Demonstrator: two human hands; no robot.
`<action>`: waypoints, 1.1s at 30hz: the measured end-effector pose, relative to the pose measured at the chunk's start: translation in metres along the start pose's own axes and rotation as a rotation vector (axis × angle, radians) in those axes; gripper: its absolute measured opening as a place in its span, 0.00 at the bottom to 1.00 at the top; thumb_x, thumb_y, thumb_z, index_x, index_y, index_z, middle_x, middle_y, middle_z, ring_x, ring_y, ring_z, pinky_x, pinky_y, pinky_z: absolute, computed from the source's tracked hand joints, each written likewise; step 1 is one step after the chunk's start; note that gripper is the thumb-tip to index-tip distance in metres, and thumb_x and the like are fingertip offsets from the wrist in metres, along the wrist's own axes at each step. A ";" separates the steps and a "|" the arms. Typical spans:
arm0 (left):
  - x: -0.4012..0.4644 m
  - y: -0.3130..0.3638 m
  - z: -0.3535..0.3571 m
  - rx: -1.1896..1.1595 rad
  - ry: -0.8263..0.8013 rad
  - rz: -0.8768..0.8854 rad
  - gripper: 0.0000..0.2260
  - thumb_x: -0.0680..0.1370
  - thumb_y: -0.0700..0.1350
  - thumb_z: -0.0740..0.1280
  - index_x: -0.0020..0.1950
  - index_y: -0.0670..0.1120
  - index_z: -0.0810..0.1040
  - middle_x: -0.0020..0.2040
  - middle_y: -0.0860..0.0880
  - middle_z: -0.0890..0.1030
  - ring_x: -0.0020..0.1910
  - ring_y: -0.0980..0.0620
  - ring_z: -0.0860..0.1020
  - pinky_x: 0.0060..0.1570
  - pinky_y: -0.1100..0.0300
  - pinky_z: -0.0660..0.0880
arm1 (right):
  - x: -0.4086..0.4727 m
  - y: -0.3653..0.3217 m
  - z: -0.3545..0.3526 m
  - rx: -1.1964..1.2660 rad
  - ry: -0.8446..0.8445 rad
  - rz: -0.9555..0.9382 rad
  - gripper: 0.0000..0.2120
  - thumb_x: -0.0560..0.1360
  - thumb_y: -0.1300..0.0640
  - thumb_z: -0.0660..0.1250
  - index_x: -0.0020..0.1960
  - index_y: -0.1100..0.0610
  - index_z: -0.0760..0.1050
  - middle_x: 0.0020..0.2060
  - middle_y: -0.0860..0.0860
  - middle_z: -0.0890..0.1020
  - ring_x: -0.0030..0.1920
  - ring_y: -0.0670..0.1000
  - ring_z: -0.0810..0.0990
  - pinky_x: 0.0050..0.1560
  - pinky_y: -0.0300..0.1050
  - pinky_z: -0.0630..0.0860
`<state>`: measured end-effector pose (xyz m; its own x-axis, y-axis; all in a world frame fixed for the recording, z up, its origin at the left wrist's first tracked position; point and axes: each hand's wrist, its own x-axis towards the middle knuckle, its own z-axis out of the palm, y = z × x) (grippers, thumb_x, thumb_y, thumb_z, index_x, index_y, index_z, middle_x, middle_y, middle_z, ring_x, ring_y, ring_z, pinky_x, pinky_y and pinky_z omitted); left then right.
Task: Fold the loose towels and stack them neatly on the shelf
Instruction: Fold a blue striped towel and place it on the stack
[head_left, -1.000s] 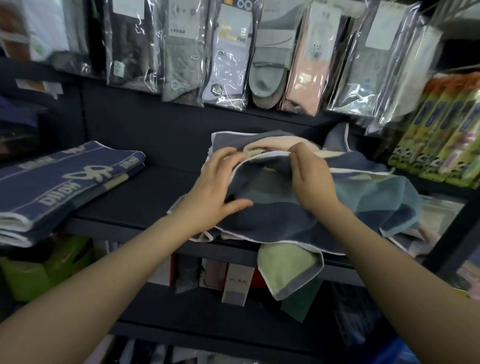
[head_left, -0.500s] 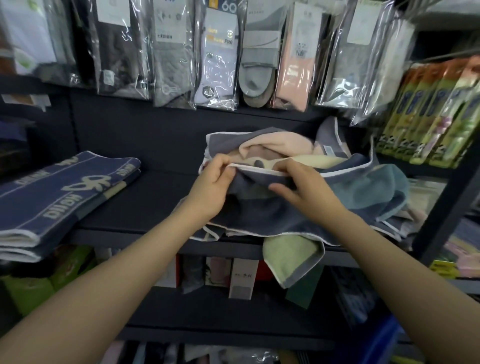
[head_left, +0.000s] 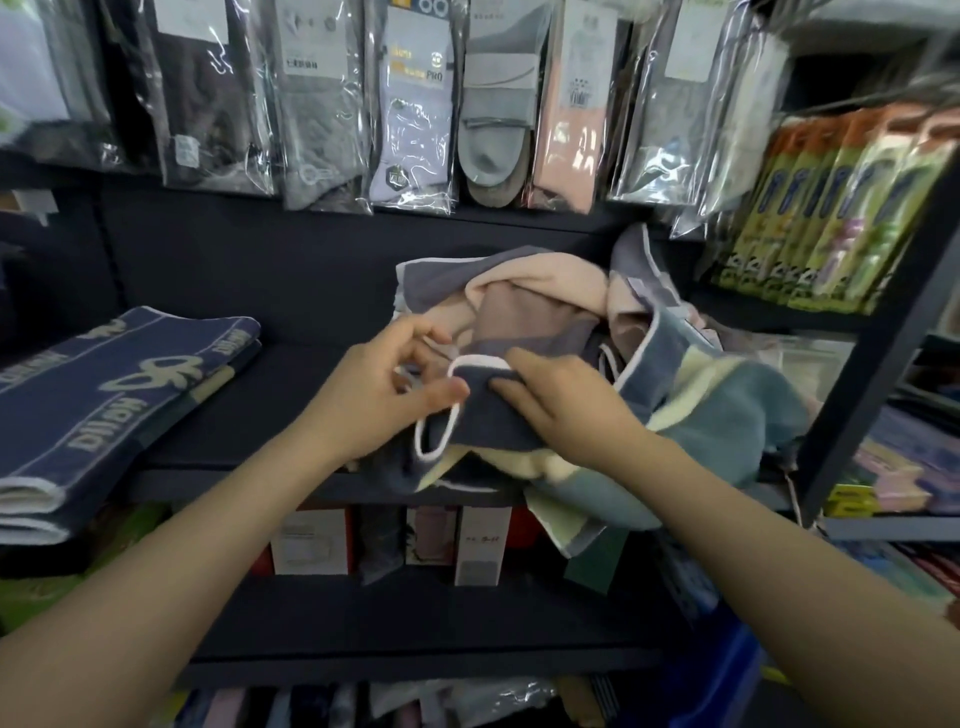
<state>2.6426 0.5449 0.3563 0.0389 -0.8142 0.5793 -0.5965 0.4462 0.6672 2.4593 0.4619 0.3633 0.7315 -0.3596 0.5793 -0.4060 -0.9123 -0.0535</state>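
From the head camera, I look down at a dark shop shelf where a loose heap of towels lies bunched at the right, one pale-green corner hanging over the front edge. My left hand has its thumb and fingers curled toward a white-piped corner of the dark blue-grey towel, pinching the hem; my right hand presses down on the same cloth just beside that corner, thumb tucked under the fold and fingers curled over it. A pink towel sits rumpled behind, touching the blue-grey one. To the left, well apart from the heap, a folded stack of navy patterned towels rests flat on the same shelf. Packaged socks hang along the wall above, and small boxes stand on the shelf below. I judge the step in hand to be finding and matching corners of the blue-grey towel before the first fold. To do it well, I would lift the towel free of the heap so nothing else drags along, bring the piped edges together evenly, and keep tension between both hands so the fold comes out square. The overhanging corner could slide off if the pile is tugged.
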 end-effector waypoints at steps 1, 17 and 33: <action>-0.001 0.003 -0.002 0.066 -0.063 0.013 0.20 0.60 0.63 0.67 0.50 0.62 0.71 0.43 0.59 0.79 0.41 0.64 0.76 0.38 0.72 0.69 | 0.003 -0.013 0.001 0.041 -0.003 -0.032 0.10 0.79 0.52 0.57 0.46 0.59 0.70 0.39 0.61 0.79 0.40 0.63 0.77 0.40 0.57 0.72; -0.062 -0.014 -0.064 -0.493 0.341 -0.209 0.08 0.79 0.41 0.60 0.43 0.43 0.77 0.34 0.53 0.80 0.34 0.59 0.77 0.37 0.66 0.74 | 0.026 -0.072 0.081 0.962 -0.302 0.222 0.04 0.77 0.60 0.63 0.44 0.60 0.73 0.38 0.52 0.78 0.41 0.46 0.77 0.43 0.42 0.72; -0.138 -0.034 -0.184 0.379 -0.129 -0.612 0.46 0.52 0.71 0.67 0.69 0.59 0.63 0.47 0.60 0.81 0.50 0.61 0.78 0.53 0.64 0.73 | 0.065 -0.171 0.128 0.917 -0.347 -0.024 0.08 0.72 0.61 0.70 0.42 0.68 0.78 0.36 0.60 0.82 0.37 0.41 0.75 0.39 0.38 0.71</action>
<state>2.8050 0.7103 0.3400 0.3735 -0.9242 0.0797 -0.7355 -0.2427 0.6326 2.6466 0.5693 0.3060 0.9140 -0.2426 0.3253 0.0869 -0.6661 -0.7408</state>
